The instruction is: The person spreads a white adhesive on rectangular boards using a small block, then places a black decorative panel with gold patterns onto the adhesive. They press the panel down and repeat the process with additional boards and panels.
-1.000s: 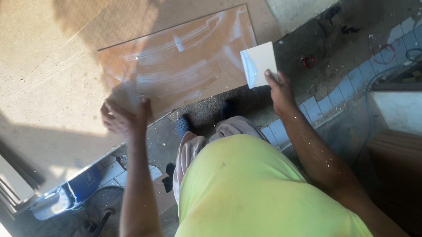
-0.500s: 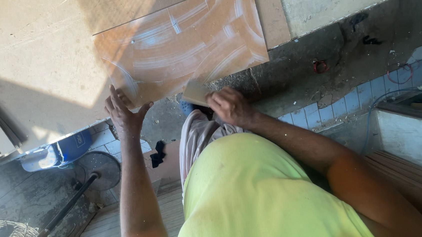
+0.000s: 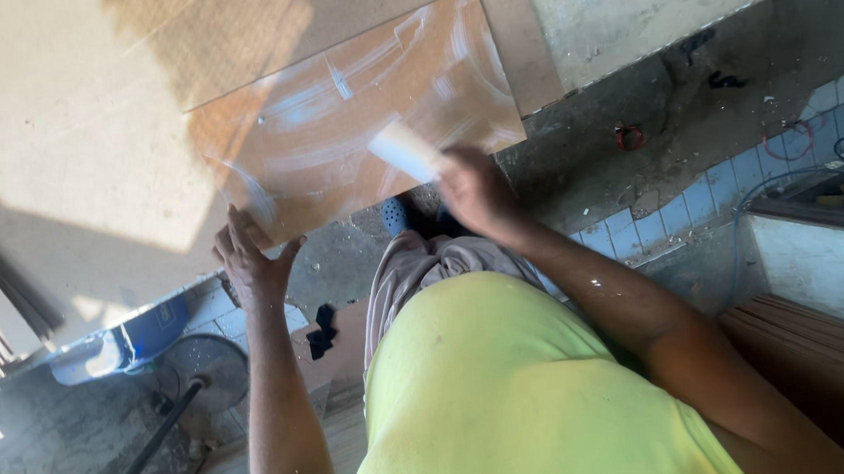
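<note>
Gleaming brown tile point(image 3: 353, 122), white-streaked

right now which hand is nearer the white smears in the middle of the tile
Right. The right hand holds a white scraper over the tile middle; the left hand presses its near-left edge.

Hard sunlight falls across a large pale board point(image 3: 65, 165), throwing sharp shadows. The grey concrete floor point(image 3: 694, 125) is dusty, edged by a strip of blue tiles point(image 3: 787, 153). A standing fan point(image 3: 202, 370) and stacked brown panels point(image 3: 833, 355) sit nearby.
</note>
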